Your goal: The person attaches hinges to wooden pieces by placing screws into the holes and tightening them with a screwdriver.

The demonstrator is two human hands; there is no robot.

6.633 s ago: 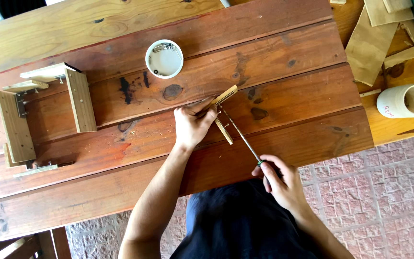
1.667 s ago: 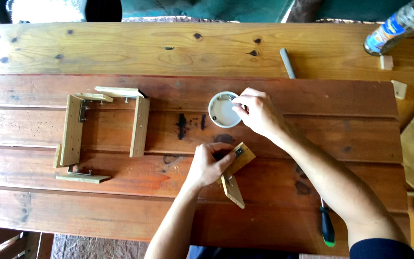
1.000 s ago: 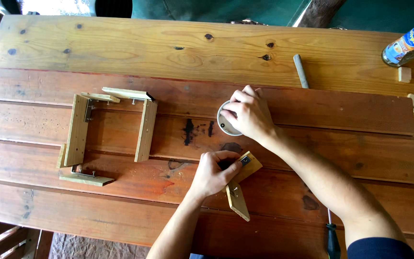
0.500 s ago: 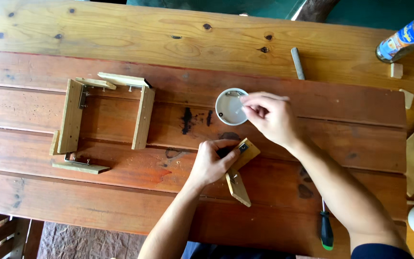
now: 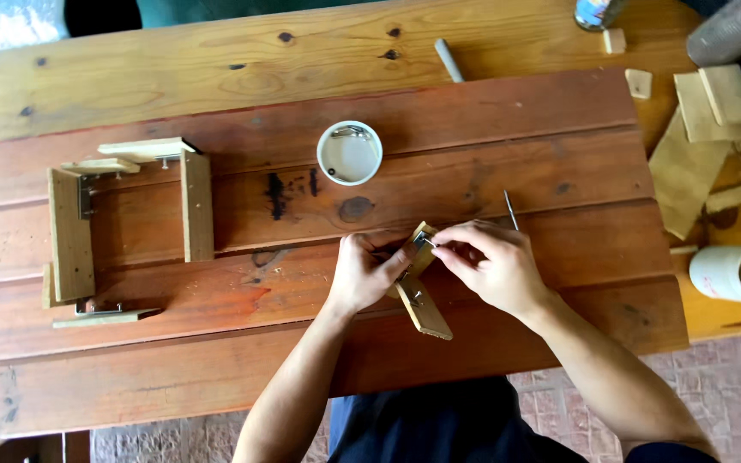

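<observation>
My left hand (image 5: 366,274) holds a small wooden corner piece (image 5: 422,287) down on the red-brown wooden table (image 5: 490,163). The piece is made of two short sticks joined in an L shape, and it sits near the front edge of the table, right in front of me. My fingers are closed around its top end. My right hand (image 5: 490,266) is just beside my left hand, and its fingertips pinch something tiny and shiny, maybe a screw (image 5: 429,243), against the top of the wood. It is too small for me to be sure what it is. A thin metal rod (image 5: 511,210) pokes up behind my right hand. A little white round cup (image 5: 349,153) with small metal bits inside stands farther back on the table. Over on my left lies a bigger wooden frame (image 5: 122,227) made of pale sticks. On my right, off the red boards, lie flat wood scraps (image 5: 696,163) and a white roll (image 5: 735,274) on its side.
</observation>
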